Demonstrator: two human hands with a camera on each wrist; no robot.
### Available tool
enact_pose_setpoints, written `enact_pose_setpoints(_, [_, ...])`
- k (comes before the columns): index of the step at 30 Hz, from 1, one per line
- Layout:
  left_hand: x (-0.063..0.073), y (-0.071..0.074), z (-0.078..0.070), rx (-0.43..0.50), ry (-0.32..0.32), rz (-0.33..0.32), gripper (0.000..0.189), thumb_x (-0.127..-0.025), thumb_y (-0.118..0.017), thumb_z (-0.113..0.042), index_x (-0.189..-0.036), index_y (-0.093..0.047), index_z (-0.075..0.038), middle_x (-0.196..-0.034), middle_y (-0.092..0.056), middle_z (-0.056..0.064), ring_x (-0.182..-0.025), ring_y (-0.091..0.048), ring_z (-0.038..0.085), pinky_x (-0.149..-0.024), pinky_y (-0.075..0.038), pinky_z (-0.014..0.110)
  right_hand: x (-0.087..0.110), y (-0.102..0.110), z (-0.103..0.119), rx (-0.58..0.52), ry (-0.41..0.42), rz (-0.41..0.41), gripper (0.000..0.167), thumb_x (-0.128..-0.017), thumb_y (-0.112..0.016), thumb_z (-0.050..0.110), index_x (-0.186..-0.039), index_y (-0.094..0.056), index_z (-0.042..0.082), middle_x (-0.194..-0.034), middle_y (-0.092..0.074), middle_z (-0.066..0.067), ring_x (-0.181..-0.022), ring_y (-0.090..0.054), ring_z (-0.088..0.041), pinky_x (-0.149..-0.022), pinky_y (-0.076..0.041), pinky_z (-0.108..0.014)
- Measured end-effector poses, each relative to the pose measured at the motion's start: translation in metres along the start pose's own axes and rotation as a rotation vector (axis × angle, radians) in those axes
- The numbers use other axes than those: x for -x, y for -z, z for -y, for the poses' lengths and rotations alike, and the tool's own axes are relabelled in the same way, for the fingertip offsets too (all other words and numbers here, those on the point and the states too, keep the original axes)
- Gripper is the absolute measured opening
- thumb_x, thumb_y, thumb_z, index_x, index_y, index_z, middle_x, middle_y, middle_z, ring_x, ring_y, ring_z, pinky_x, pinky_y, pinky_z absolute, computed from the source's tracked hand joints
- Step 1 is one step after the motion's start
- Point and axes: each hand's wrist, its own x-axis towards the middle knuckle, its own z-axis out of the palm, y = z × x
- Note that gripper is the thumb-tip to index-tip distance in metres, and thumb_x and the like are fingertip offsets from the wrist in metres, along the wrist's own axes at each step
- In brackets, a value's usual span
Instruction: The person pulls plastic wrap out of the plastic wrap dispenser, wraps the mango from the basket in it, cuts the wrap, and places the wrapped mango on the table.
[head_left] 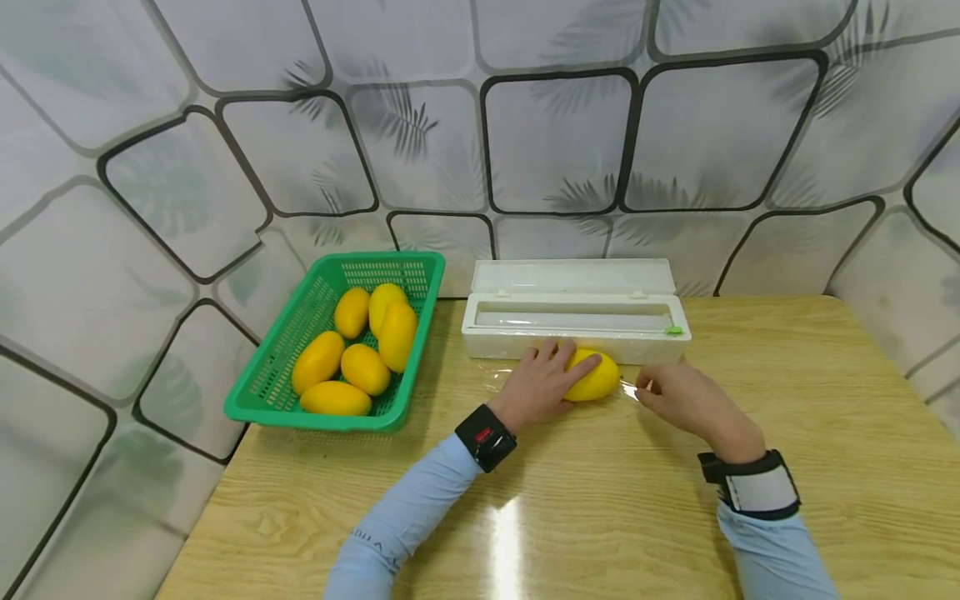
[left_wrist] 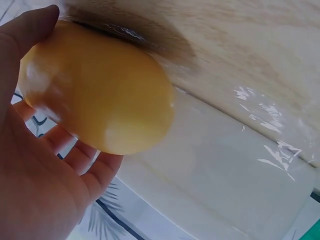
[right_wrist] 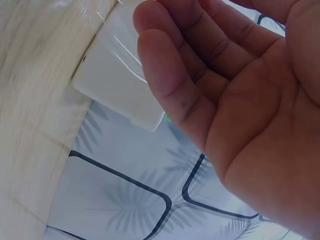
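My left hand holds a yellow mango on the table, just in front of a white cling film box. In the left wrist view the thumb lies on one side of the mango and the fingers curl along the other. Clear cling film lies under and beside the fruit. To its right, my right hand pinches the film's edge. The right wrist view shows curled fingers with film stretching away from them; the thumb tip is hidden there.
The cling film box stands against the wall with its lid raised and a green slider at its right end. On the left, a green basket contains several mangoes. Wooden table extends in front.
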Motion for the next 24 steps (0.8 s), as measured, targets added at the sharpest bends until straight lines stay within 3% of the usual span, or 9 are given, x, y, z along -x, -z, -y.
enact_pose_setpoints(8, [0.001,0.003,0.0,0.036,0.02,0.02,0.071,-0.085,-0.071,-0.056,-0.139,-0.044,-0.02,-0.136,-0.044,0.007,-0.123,-0.047,0.025,-0.089,-0.049,0.034,-0.004,-0.009,0.009,-0.013,-0.021,0.02,0.03,-0.092,-0.066,0.013,-0.115,-0.063,-0.006,-0.081,-0.064,-0.006,-0.066,-0.054,-0.015,-0.059,-0.047,-0.031])
enact_pose_setpoints(13, [0.005,0.008,0.005,0.127,0.03,0.041,0.069,-0.087,-0.073,-0.049,-0.142,-0.043,-0.023,-0.142,-0.043,0.013,-0.128,-0.046,0.028,-0.093,-0.051,0.039,-0.008,-0.016,0.011,0.002,-0.002,-0.045,0.037,-0.092,-0.067,0.014,-0.122,-0.057,-0.005,-0.081,-0.06,-0.007,-0.066,-0.053,-0.018,-0.058,-0.046,-0.032])
enact_pose_setpoints(16, [0.007,0.009,0.007,0.158,0.031,0.039,0.068,-0.087,-0.074,-0.046,-0.144,-0.043,-0.024,-0.141,-0.044,0.014,-0.128,-0.046,0.029,-0.092,-0.051,0.04,-0.011,-0.021,0.012,0.015,0.055,-0.124,0.038,-0.09,-0.07,0.012,-0.122,-0.056,-0.003,-0.1,-0.061,-0.017,-0.084,-0.06,-0.028,-0.072,-0.053,-0.042])
enact_pose_setpoints(19, [0.008,0.01,0.008,0.161,0.023,0.02,0.068,-0.087,-0.074,-0.044,-0.144,-0.044,-0.024,-0.137,-0.046,0.014,-0.125,-0.047,0.03,-0.089,-0.053,0.04,-0.015,-0.027,0.015,0.042,0.129,-0.201,0.042,-0.087,-0.074,0.009,-0.124,-0.058,-0.002,-0.12,-0.056,-0.024,-0.107,-0.056,-0.039,-0.091,-0.05,-0.054])
enact_pose_setpoints(24, [0.01,0.009,0.011,0.179,0.016,-0.008,0.068,-0.087,-0.074,-0.043,-0.142,-0.042,-0.018,-0.133,-0.049,0.011,-0.122,-0.051,0.029,-0.088,-0.054,0.039,-0.018,-0.035,0.021,0.049,0.184,-0.199,0.052,-0.084,-0.077,0.007,-0.132,-0.056,-0.002,-0.131,-0.051,-0.027,-0.119,-0.051,-0.043,-0.101,-0.043,-0.058])
